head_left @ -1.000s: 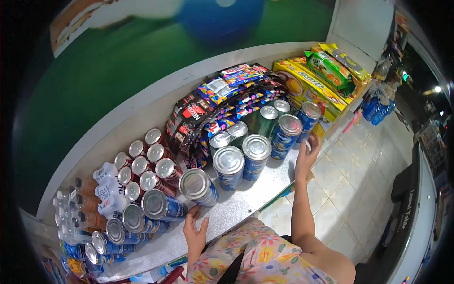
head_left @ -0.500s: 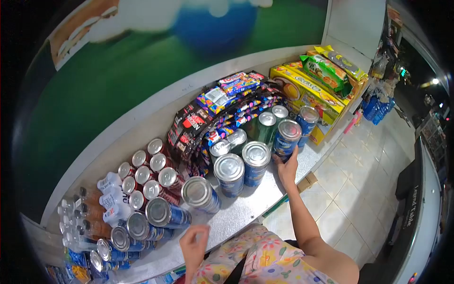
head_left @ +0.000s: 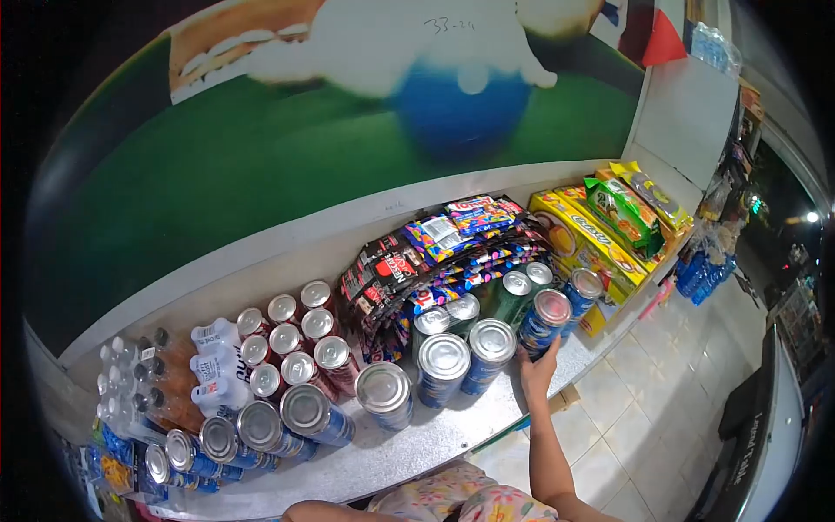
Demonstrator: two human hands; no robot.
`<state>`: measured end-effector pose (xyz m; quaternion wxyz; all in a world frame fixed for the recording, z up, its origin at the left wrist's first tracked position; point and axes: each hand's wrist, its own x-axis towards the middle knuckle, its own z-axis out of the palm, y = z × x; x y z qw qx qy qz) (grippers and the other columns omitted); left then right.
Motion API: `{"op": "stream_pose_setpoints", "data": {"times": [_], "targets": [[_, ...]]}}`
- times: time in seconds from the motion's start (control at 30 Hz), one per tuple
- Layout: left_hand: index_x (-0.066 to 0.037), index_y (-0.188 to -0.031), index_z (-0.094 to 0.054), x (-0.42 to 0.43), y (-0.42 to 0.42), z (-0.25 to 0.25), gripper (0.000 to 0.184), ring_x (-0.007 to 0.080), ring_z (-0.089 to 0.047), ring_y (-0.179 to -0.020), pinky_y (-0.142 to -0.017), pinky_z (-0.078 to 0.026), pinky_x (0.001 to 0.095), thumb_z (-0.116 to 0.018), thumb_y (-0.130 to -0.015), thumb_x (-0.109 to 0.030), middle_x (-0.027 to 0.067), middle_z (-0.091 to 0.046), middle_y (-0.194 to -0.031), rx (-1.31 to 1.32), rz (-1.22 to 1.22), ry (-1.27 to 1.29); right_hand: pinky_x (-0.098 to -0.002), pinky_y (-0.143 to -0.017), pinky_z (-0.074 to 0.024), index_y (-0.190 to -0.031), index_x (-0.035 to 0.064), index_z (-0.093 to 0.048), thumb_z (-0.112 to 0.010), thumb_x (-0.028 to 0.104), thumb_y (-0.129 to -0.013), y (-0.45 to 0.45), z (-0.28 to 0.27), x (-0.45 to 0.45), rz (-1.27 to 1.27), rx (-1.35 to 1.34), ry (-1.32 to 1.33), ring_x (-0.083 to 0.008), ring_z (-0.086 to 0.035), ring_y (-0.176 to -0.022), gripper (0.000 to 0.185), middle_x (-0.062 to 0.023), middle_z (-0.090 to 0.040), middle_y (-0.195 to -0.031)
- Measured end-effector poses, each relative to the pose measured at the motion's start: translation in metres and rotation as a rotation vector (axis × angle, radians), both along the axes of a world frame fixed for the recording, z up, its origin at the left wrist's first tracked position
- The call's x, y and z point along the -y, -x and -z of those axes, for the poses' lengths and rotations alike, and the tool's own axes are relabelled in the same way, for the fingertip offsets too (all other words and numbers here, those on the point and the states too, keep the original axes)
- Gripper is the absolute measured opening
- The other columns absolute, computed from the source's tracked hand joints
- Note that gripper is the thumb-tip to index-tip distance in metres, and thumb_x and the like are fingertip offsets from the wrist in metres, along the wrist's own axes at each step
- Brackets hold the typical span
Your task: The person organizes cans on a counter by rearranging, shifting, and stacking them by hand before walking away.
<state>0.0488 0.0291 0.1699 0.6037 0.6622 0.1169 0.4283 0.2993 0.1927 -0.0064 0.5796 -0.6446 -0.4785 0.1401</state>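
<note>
My right hand [head_left: 539,376] wraps round the lower part of a blue can [head_left: 541,329] that stands upright near the counter's right end. Another blue can [head_left: 581,298] is just behind it to the right. Left of my hand, two larger blue cans [head_left: 490,357] stand side by side, and a further one [head_left: 384,400] stands apart from them. Of my left side only a bit of bare arm [head_left: 326,511] shows at the bottom edge; that hand is out of sight.
Red-sided cans [head_left: 300,370], a white bottle pack [head_left: 217,361] and more blue cans [head_left: 261,426] crowd the left. Behind are green cans [head_left: 511,300], dark coffee packets [head_left: 383,274], colourful candy bags [head_left: 452,235] and yellow boxes [head_left: 583,230]. The counter's front edge borders a tiled floor [head_left: 639,374].
The view has tilted up, showing more wall. My left hand has dropped out of the picture at the bottom. My right hand keeps hold of the same blue can.
</note>
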Motion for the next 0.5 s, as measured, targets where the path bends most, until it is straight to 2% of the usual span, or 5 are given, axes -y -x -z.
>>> {"op": "stream_pose_setpoints", "data": {"times": [0.17, 0.27, 0.5], "targets": [[0.002, -0.087, -0.06, -0.005, -0.004, -0.002, 0.01, 0.0211, -0.06, -0.087, -0.077, -0.047, 0.0323, -0.063, -0.085, -0.007, 0.0156, -0.064, -0.095, 0.002, 0.026, 0.01, -0.0363, -0.101, -0.0375, -0.14, -0.0064, -0.027, -0.082, 0.018, -0.071, 0.001, -0.003, 0.0, 0.018, 0.0, 0.034, -0.0355, -0.052, -0.118, 0.091, -0.0273, -0.052, -0.127], [0.002, -0.088, -0.06, -0.006, -0.005, -0.004, 0.011, 0.0216, -0.06, -0.087, -0.077, -0.047, 0.0327, -0.063, -0.085, -0.008, 0.0158, -0.064, -0.095, 0.002, 0.043, 0.012, -0.0365, -0.096, -0.0421, -0.14, -0.0077, -0.025, -0.079, 0.015, -0.073, -0.001, 0.003, -0.002, 0.032, 0.084, -0.015, -0.0354, -0.057, -0.112, 0.089, -0.0284, -0.055, -0.122], [0.002, -0.09, -0.06, -0.009, -0.009, -0.006, 0.013, 0.0226, -0.06, -0.089, -0.078, -0.047, 0.0337, -0.063, -0.085, -0.009, 0.0163, -0.063, -0.097, -0.003, 0.075, 0.012, -0.0365, -0.097, -0.0406, -0.14, -0.0071, -0.026, -0.078, 0.014, -0.073, 0.002, -0.003, 0.0, 0.022, 0.048, -0.008, -0.0355, -0.056, -0.113, 0.088, -0.028, -0.055, -0.122]]}}
